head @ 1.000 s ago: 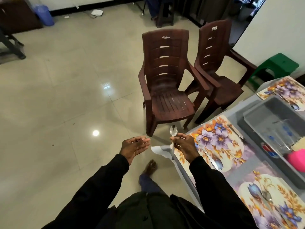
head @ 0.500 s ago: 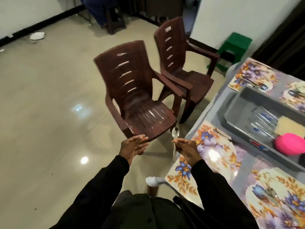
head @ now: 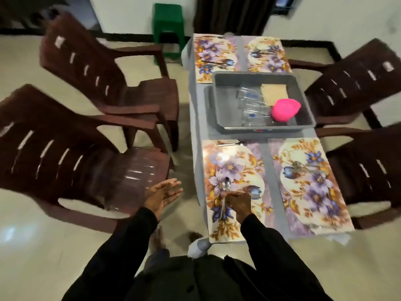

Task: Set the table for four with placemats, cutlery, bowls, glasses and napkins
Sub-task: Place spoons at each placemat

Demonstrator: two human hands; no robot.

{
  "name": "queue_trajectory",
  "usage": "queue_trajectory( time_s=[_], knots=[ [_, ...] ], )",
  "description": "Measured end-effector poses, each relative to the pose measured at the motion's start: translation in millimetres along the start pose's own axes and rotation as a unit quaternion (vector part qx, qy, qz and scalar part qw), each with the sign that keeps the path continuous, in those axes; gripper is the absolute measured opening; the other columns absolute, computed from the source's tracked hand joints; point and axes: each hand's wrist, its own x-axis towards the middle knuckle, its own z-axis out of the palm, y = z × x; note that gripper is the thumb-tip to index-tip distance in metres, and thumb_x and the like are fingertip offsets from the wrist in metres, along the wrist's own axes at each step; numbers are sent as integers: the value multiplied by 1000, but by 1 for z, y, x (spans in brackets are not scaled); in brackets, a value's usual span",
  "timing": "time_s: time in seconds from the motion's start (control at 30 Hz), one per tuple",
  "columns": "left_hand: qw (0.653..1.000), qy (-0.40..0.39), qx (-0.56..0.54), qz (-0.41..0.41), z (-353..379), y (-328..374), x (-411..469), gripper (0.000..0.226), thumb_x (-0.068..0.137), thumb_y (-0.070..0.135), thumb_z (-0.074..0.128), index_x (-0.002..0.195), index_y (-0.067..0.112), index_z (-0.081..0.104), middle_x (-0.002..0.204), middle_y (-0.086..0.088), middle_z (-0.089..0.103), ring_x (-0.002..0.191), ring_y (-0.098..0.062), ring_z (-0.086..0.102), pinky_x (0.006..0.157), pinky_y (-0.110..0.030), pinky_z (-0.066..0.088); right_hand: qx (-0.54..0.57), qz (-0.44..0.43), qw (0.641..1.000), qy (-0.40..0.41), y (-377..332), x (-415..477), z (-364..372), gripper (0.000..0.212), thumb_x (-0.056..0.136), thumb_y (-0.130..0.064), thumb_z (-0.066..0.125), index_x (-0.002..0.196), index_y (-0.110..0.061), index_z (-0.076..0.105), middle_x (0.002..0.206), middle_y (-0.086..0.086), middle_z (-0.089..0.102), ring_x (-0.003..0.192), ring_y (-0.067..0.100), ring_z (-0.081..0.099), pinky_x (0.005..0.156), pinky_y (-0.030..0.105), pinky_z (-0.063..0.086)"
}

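Since half a second ago our view has swung round: the table (head: 198,127), then at the right edge of the frame, now runs up its middle, and our right hand (head: 238,203) has carried the spoon (head: 225,187) from beside the table edge to over the near-left placemat (head: 238,161).

That hand pinches the spoon's handle, with the bowl pointing away from us; we cannot tell whether the spoon touches the mat. Our left hand (head: 162,194) hangs off the table at lower centre, fingers spread and holding nothing, in front of the near-left chair (head: 65,161).

A fork (head: 232,144) lies along the far edge of the near-left mat. On the near-right placemat (head: 310,196), cutlery (head: 303,168) lies near its upper end.

Beyond the two mats sits a grey tub (head: 219,101) holding clear glasses (head: 251,105), tan napkins (head: 274,94) and a pink bowl (head: 285,109).

Past the tub lie the far-left placemat (head: 213,46), with blurred cutlery on it, and the far-right placemat (head: 268,54). A green stool (head: 168,20) stands at the upper centre of the frame.
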Motion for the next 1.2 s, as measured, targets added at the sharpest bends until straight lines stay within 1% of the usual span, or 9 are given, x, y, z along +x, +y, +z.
queue_trajectory(
  time_s=[0.1,0.23,0.37,0.53,0.73,0.87,0.97,1.07,1.2],
  knots=[
    [997,-51,55,-36,5,16,20,18,99,12,59,115,9,66,119,-12,73,107,-30,72,95,-38,55,65,24,989,129,32,9,-7,6,74,7,73,72,12,69,65,6,61,66,15,52,59,29,46],
    [989,-91,98,-64,6,31,37,20,96,11,61,115,7,66,119,-13,73,109,-32,71,95,-39,55,104,67,972,199,42,-6,-4,19,81,15,66,66,4,64,46,-10,59,44,-1,52,44,14,45],
    [981,-115,131,-84,8,41,47,29,90,12,67,118,5,66,116,-12,74,107,-31,72,88,-33,61,165,111,933,299,61,3,0,8,77,0,79,85,0,79,77,11,74,73,27,70,75,44,62],
    [970,-147,164,-99,12,51,61,44,84,18,73,124,3,64,119,-13,74,109,-32,72,88,-33,61,157,142,909,359,66,13,4,5,75,-9,82,80,-9,80,81,10,76,81,27,72,80,41,62],
    [964,-170,171,-109,15,56,69,53,80,20,75,127,2,62,120,-14,73,111,-33,71,91,-35,60,92,192,902,374,70,40,-1,27,74,-27,84,90,-6,77,92,6,76,85,20,71,69,29,54],
    [966,-170,160,-111,12,60,68,47,83,18,74,126,2,63,119,-14,73,110,-32,71,87,-32,61,89,219,904,357,93,78,-13,27,65,-32,86,79,-12,75,81,2,75,74,17,72,67,29,59],
    [968,-169,152,-105,5,64,65,55,76,22,77,125,3,63,120,-14,73,109,-31,72,87,-32,61,112,203,892,388,90,82,-12,53,50,-55,81,85,-16,74,82,-1,75,79,19,75,75,37,63],
    [971,-167,143,-99,-3,66,62,58,72,24,79,124,4,64,121,-15,73,109,-32,71,89,-32,60,87,209,895,383,89,80,-10,42,69,-41,85,94,-9,74,90,4,75,85,22,73,82,37,61],
    [976,-153,126,-93,-11,67,53,60,70,23,79,124,3,63,119,-15,73,108,-31,72,88,-32,61,71,219,897,378,81,68,-9,41,69,-37,87,94,-7,75,91,8,76,85,25,73,79,36,61]
  ],
)
